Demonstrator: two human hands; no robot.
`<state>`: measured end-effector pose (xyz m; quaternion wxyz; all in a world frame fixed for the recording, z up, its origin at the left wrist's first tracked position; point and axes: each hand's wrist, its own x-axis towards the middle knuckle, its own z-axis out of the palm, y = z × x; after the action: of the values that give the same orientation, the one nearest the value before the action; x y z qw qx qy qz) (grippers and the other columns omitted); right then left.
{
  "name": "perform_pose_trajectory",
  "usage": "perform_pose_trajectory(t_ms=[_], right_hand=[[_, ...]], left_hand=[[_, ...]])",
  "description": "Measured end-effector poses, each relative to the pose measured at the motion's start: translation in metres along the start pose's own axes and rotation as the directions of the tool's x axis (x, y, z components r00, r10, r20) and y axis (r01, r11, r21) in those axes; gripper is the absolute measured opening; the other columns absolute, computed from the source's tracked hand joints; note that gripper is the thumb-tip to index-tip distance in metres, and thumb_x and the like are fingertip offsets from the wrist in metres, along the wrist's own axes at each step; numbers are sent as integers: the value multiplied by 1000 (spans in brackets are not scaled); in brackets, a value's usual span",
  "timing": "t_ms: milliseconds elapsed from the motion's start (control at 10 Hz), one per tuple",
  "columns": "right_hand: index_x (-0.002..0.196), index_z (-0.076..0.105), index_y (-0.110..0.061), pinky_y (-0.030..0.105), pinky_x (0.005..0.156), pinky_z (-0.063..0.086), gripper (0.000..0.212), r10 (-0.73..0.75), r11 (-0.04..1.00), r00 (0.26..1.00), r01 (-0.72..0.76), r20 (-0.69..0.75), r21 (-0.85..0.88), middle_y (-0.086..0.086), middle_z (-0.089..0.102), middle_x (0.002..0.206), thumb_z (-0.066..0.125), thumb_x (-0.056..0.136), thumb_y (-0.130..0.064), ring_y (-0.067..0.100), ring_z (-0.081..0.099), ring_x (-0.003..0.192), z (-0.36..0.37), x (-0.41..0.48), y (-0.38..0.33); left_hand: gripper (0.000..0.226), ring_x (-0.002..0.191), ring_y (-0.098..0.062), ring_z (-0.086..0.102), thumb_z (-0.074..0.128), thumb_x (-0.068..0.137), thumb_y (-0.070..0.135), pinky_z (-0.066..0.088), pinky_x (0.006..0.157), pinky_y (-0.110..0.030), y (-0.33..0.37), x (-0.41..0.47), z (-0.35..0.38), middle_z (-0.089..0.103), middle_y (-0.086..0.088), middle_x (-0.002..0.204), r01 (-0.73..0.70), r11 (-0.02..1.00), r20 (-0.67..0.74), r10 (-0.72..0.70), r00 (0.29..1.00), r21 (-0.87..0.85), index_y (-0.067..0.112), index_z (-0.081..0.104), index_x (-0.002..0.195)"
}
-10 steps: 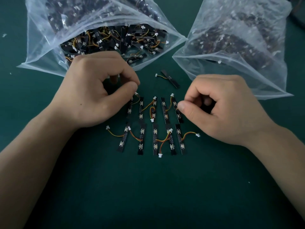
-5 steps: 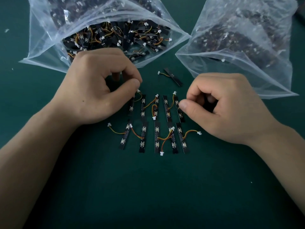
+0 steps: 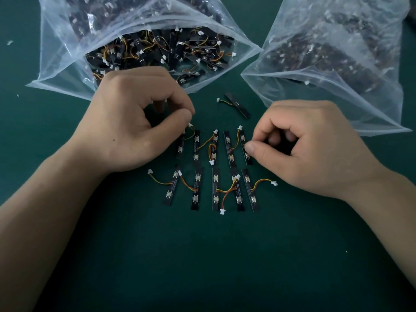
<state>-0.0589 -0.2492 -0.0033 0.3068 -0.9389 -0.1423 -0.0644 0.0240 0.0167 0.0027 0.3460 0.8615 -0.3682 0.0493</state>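
Note:
Two rows of several small black LED strips (image 3: 216,192) with orange wires and white connectors lie on the green mat. My left hand (image 3: 135,122) is curled, and its thumb and fingers pinch the top of the leftmost upper strip (image 3: 180,148), hiding that end. My right hand (image 3: 304,147) is also curled, with its thumb tip touching the rightmost upper strip (image 3: 244,140); nothing shows inside its fingers. One more strip (image 3: 237,105) lies apart and slanted, above the rows.
An open clear plastic bag (image 3: 67,70) full of the same strips lies at the back left, just behind my left hand. A second clear bag (image 3: 371,104) of parts lies at the back right. Dark green mat (image 3: 213,266) stretches toward me.
Both hands stay at the ends of the upper row with barely any motion. The strips on the mat lie as before.

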Motion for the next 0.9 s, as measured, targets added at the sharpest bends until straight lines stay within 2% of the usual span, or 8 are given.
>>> perform_pose_trajectory(t_ms=[100, 200, 400, 500, 600, 700, 800, 900], right_hand=[[76, 66, -27, 36, 59, 45, 18, -8, 1000, 1000, 8, -9, 16, -14, 59, 70, 71, 89, -38, 14, 58, 70, 0, 1, 0], [75, 66, -24, 28, 56, 41, 21, -6, 998, 999, 8, -42, 57, -14, 58, 66, 68, 94, -33, 15, 57, 66, 1, 2, 0], [70, 63, -17, 23, 54, 35, 28, -2, 998, 996, 8, -92, 63, -9, 55, 59, 65, 96, -24, 19, 53, 60, 1, 3, 2], [66, 58, -16, 30, 49, 33, 31, 28, 1000, 977, -27, -210, 5, -11, 47, 53, 62, 96, -23, 18, 48, 53, 0, 3, 2], [64, 55, -16, 32, 45, 31, 33, 69, 997, 962, -77, -264, -19, -9, 45, 48, 60, 96, -23, 21, 44, 47, -3, 5, 5], [64, 53, -20, 32, 47, 32, 33, 119, 993, 965, -122, -235, 1, -6, 45, 48, 59, 96, -27, 24, 45, 50, -3, 6, 8], [64, 52, -21, 30, 49, 31, 33, 123, 992, 967, -126, -225, 1, -5, 45, 49, 59, 95, -28, 24, 46, 52, -2, 7, 7], [64, 52, -23, 29, 48, 30, 32, 105, 994, 969, -103, -224, 24, -8, 44, 48, 60, 95, -25, 22, 44, 51, -2, 6, 6]], left_hand=[[11, 79, -18, 65, 68, 93, 9, 49, 73, -34, -1, 0, 0, 69, -2, 88, -6, 1000, -2, 6, 1000, -5, 9, 78, 88], [11, 79, -16, 65, 68, 93, 9, 49, 72, -33, -2, 0, 0, 69, -2, 88, -9, 1000, -5, 9, 1000, -6, 9, 78, 88], [11, 77, -18, 65, 68, 92, 6, 49, 70, -34, -1, 1, -1, 69, -4, 84, -22, 1000, -19, 21, 1000, -13, 6, 78, 86], [13, 60, -14, 53, 66, 90, 1, 39, 58, -23, -2, -3, -2, 61, -9, 66, 24, 1000, -103, -25, 994, -9, 2, 72, 78], [23, 52, -9, 40, 61, 98, -8, 32, 55, -14, -10, -11, -1, 48, -10, 59, 222, 945, -231, -277, 933, -240, -12, 60, 75], [34, 48, -3, 37, 58, 97, -11, 30, 53, -10, -9, -5, 3, 41, 5, 53, 297, 912, -210, -360, 909, -282, -4, 52, 65], [45, 42, 0, 36, 55, 91, -5, 25, 50, -6, -4, -1, 1, 37, 15, 43, 245, 936, -207, -300, 931, -251, 15, 38, 55], [45, 42, -5, 25, 51, 87, -4, 19, 47, -12, 0, 2, 1, 30, 6, 44, 191, 942, -259, -264, 929, -276, 19, 31, 53]])
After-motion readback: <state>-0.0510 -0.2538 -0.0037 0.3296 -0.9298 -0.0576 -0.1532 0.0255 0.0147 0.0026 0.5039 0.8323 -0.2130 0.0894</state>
